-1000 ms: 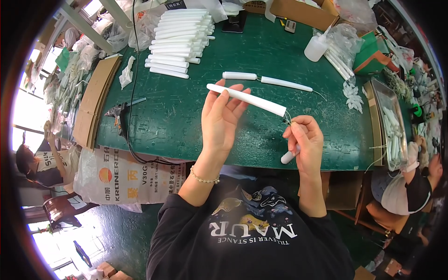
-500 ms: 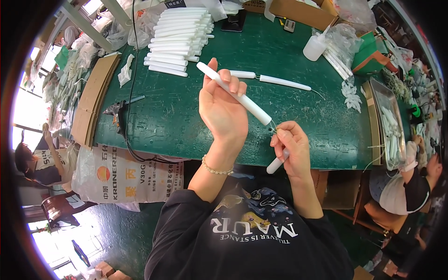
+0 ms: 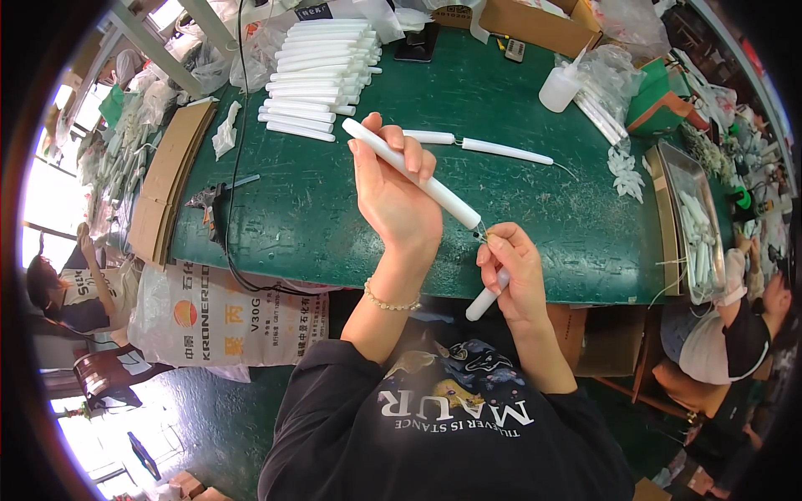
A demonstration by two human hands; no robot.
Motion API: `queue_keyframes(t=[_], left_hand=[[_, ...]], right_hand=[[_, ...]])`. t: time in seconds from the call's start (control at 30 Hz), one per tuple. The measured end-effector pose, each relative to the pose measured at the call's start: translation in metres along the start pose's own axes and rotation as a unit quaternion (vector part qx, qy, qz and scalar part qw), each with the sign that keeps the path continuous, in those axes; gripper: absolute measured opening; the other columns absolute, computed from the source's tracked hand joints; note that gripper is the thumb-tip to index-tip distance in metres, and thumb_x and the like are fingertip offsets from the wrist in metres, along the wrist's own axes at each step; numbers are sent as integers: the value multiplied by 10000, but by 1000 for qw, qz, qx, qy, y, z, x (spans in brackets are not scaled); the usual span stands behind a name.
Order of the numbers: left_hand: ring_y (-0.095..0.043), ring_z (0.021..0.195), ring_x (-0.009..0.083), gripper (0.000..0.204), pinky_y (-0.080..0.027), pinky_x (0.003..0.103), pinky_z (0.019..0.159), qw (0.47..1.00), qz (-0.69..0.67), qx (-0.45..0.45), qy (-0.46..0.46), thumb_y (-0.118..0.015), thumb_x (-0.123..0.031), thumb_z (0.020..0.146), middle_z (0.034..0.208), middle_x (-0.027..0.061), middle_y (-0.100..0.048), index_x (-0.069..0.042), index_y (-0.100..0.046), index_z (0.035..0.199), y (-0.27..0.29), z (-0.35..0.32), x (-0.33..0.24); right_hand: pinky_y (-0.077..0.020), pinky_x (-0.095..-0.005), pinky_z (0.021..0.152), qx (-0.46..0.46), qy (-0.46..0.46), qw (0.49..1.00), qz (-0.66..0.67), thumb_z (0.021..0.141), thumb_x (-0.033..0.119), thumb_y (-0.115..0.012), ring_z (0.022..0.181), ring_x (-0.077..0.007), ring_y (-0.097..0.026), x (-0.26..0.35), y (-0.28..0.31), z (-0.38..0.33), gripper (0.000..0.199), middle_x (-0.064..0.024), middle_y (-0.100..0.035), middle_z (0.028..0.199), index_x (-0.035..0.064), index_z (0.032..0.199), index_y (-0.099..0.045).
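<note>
My left hand (image 3: 401, 204) is closed around a long white stick like a taper candle or plastic tube (image 3: 449, 201), which slants down to the right across my palm. Thin wires (image 3: 482, 234) stick out of its lower end. There my right hand (image 3: 516, 265) pinches the wires between thumb and fingers. A second white stick (image 3: 482, 306) comes out below the right-hand fingers, its upper part hidden by them. Beyond my hands, two white sticks lie on the green table, a right one (image 3: 506, 151) with a wire tail and a left one (image 3: 433, 137) joined to it by wire.
Many white sticks are piled (image 3: 317, 79) at the back left. Cardboard sheets (image 3: 171, 179) and a black cable (image 3: 225, 209) lie on the left. A white squeeze bottle (image 3: 558, 90), bagged sticks and a metal tray (image 3: 687, 175) stand right. Other people sit at both sides.
Both hands have shifted slightly left, and the right one a little lower, carrying the white sticks along. The right fingers still pinch at the wires.
</note>
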State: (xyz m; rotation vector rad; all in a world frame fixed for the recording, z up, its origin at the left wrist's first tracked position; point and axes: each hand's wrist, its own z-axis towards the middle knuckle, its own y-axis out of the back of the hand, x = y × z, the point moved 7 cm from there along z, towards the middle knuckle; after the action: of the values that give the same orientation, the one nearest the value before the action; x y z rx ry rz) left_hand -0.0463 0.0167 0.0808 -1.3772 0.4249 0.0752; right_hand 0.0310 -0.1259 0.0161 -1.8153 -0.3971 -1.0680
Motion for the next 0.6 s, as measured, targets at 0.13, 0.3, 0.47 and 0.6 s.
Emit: queue_keyframes(t=[0.13, 0.3, 0.47, 0.6], left_hand=[[-358, 531, 81, 275, -300, 213, 456, 999, 29, 40, -16, -306, -329, 920, 765, 12, -413, -89, -418, 992, -4, -1, -3], [-356, 515, 78, 288, -288, 205, 435, 999, 36, 6, -30, -315, -358, 914, 731, 7, -407, -90, -395, 984, -6, 0, -6], [-351, 504, 78, 311, -289, 204, 430, 996, 68, 26, -45, -306, -375, 913, 722, 9, -407, -81, -392, 968, -7, -3, -9], [-351, 504, 79, 329, -287, 205, 424, 996, 78, 26, -43, -301, -382, 912, 714, 9, -404, -74, -389, 986, -9, -1, -8]], right_hand=[[-263, -171, 323, 3, -9, 1000, 10, 844, 98, -464, 368, -58, -373, -1, 1, 0, 79, -74, -539, 638, 35, 880, -495], [-263, -171, 325, 10, -16, 1000, 16, 844, 100, -466, 370, -59, -374, -4, -1, 0, 83, -73, -540, 638, 37, 888, -498], [-267, -170, 327, 11, -19, 1000, 22, 843, 100, -470, 370, -60, -375, -6, 3, 1, 84, -72, -542, 640, 40, 892, -501], [-273, -169, 328, 13, -22, 999, 25, 841, 98, -473, 373, -59, -380, -6, 3, 0, 80, -70, -544, 643, 41, 889, -503]])
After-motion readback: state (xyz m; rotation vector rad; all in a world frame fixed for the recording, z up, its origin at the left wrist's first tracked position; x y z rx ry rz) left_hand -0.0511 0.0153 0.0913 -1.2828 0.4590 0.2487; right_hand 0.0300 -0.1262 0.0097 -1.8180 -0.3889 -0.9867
